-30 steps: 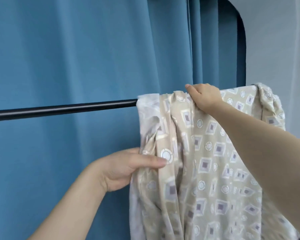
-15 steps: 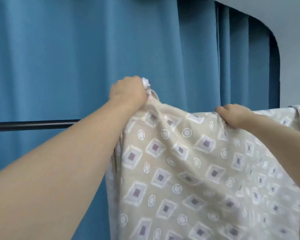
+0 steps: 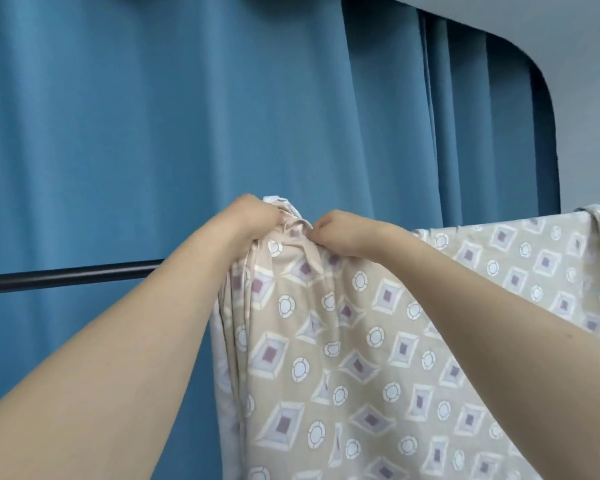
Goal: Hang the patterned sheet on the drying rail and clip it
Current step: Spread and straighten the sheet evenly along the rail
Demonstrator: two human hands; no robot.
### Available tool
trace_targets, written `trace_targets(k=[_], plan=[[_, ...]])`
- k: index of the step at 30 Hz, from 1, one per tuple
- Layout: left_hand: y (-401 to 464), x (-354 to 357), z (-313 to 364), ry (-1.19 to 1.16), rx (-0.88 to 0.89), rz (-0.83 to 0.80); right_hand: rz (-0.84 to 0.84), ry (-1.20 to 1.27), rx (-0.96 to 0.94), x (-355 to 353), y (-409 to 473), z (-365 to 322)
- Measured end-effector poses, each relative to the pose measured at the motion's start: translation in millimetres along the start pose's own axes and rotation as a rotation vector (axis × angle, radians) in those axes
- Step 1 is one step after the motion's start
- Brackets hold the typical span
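Observation:
The beige patterned sheet (image 3: 378, 341), printed with squares and circles, drapes over the black drying rail (image 3: 66, 277) and hangs down across the right half of the view. My left hand (image 3: 253, 220) grips a bunched fold of its top edge, raised a little above the rail. My right hand (image 3: 343, 233) pinches the same bunched edge right beside it, the two hands almost touching. The rail shows bare only to the left of my left arm; the sheet hides the rest. No clip is in view.
A blue curtain (image 3: 153, 133) hangs close behind the rail and fills the background. A grey wall (image 3: 596, 98) shows at the upper right.
My right hand has slid left along the sheet's top edge until it meets my left hand. The left hand has stayed raised, and the edge between them has bunched up.

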State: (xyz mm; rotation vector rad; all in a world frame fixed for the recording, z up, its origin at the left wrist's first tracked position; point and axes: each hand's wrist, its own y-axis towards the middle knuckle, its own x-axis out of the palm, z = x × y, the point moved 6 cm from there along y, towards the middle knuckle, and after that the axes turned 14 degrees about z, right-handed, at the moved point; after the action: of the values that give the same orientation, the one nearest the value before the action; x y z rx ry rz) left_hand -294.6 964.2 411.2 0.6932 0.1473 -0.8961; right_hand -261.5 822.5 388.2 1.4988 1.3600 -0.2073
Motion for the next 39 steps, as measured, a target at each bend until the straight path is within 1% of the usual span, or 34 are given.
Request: trace_targets(k=[2, 4, 6, 8, 10, 12, 14, 15, 16, 17, 18, 19, 20, 21, 23, 24, 25, 26, 27, 28, 29, 30, 31, 32, 33, 34, 35, 36, 37, 38, 39], plan=[[-7.5, -7.3, -1.4, -0.217, -0.094, -0.075, 0.029, -0.081, -0.015, -4.0, -0.3, 0.5], [-18.5, -14.4, 1.3, -0.321, -0.098, -0.17, 0.033, -0.167, -0.047, -7.2, -0.8, -2.7], [-28.6, -24.0, 2.3, -0.358, -0.077, -0.188, 0.074, -0.186, -0.041, -10.4, 5.3, -4.6], [-40.6, -32.5, 3.1, -0.386, -0.08, -0.208, 0.189, -0.222, -0.009, -15.9, 16.7, -6.6], [-55.4, -40.4, 6.6, -0.434, -0.113, -0.267, 0.289, -0.235, 0.042, -22.1, 26.3, -7.3], [-67.7, -42.9, 8.5, -0.476, -0.142, -0.366, 0.296, -0.262, 0.065, -25.4, 31.3, -9.8], [-77.7, -45.7, 8.2, -0.453, -0.126, -0.413, 0.178, -0.289, 0.112, -22.2, 33.4, -6.6], [-79.7, -46.1, 4.6, -0.43, -0.12, -0.408, 0.089, -0.233, 0.176, -18.5, 29.7, -5.4], [-82.3, -46.6, -0.3, -0.4, -0.116, -0.384, 0.042, -0.128, 0.18, -15.6, 28.5, -5.8], [-85.8, -45.2, -5.5, -0.389, -0.12, -0.392, 0.034, -0.001, 0.185, -17.6, 25.5, -8.9], [-92.2, -44.1, -9.5, -0.388, -0.129, -0.416, -0.005, 0.031, 0.186, -17.0, 27.9, -10.1], [-95.8, -41.9, -15.4, -0.374, -0.144, -0.456, -0.038, -0.057, 0.195, -17.6, 30.5, -11.9], [-101.5, -39.9, -20.8, -0.348, -0.158, -0.509, -0.035, -0.151, 0.173, -18.8, 30.1, -15.5], [-107.2, -38.9, -27.3, -0.298, -0.165, -0.578, 0.02, -0.241, 0.167, -20.5, 30.4, -16.5], [-119.6, -41.9, -41.4, -0.116, -0.154, -0.719, 0.11, -0.452, 0.021, -21.9, 30.6, -18.1], [-120.8, -48.7, -49.8, -0.016, -0.149, -0.73, 0.17, -0.438, 0.024, -25.4, 29.0, -14.9], [-117.3, -60.3, -56.3, 0.071, -0.142, -0.679, 0.216, -0.429, 0.034, -27.7, 28.8, -12.0], [-108.9, -75.5, -60.0, 0.146, -0.121, -0.55, 0.238, -0.447, 0.046, -25.5, 30.4, -8.6], [-97.6, -93.9, -60.3, 0.204, -0.082, -0.372, 0.177, -0.434, 0.094, -21.9, 24.7, -8.5], [-84.8, -114.2, -56.9, 0.255, -0.031, -0.175, 0.084, -0.461, 0.083, -16.7, 19.2, -10.6], [-73.2, -133.7, -49.9, 0.306, 0.037, 0.02, -0.012, -0.543, 0.064, -12.2, 16.1, -12.8], [-63.2, -148.0, -41.8, 0.339, 0.115, 0.173, -0.09, -0.572, 0.042, -9.9, 13.3, -18.6], [-54.4, -156.6, -35.2, 0.354, 0.172, 0.277, -0.144, -0.618, 0.003, -9.7, 7.2, -28.1], [-47.8, -161.5, -29.8, 0.358, 0.212, 0.348, -0.141, -0.594, -0.012, -11.3, 4.5, -40.0], [-42.9, -163.3, -25.5, 0.364, 0.241, 0.397, -0.1, -0.517, -0.042, -14.0, 7.6, -49.7], [-39.3, -163.6, -21.6, 0.377, 0.271, 0.441, -0.026, -0.363, -0.103, -19.3, 10.6, -63.8], [-36.2, -163.9, -18.0, 0.4, 0.302, 0.485, 0.042, -0.099, -0.158, -24.1, 12.2, -78.9], [-34.4, -163.9, -14.1, 0.422, 0.331, 0.523, 0.019, 0.168, -0.167, -23.9, 8.4, -91.8], [-33.2, -164.9, -11.1, 0.448, 0.353, 0.558, -0.068, 0.385, -0.16, -19.0, 3.3, -102.8], [-31.9, -166.5, -9.4, 0.47, 0.366, 0.587, -0.167, 0.495, -0.156, -12.8, -4.5, -113.4], [-30.2, -168.6, -8.9, 0.482, 0.363, 0.603, -0.238, 0.49, -0.185, -7.0, -11.4, -123.1]])
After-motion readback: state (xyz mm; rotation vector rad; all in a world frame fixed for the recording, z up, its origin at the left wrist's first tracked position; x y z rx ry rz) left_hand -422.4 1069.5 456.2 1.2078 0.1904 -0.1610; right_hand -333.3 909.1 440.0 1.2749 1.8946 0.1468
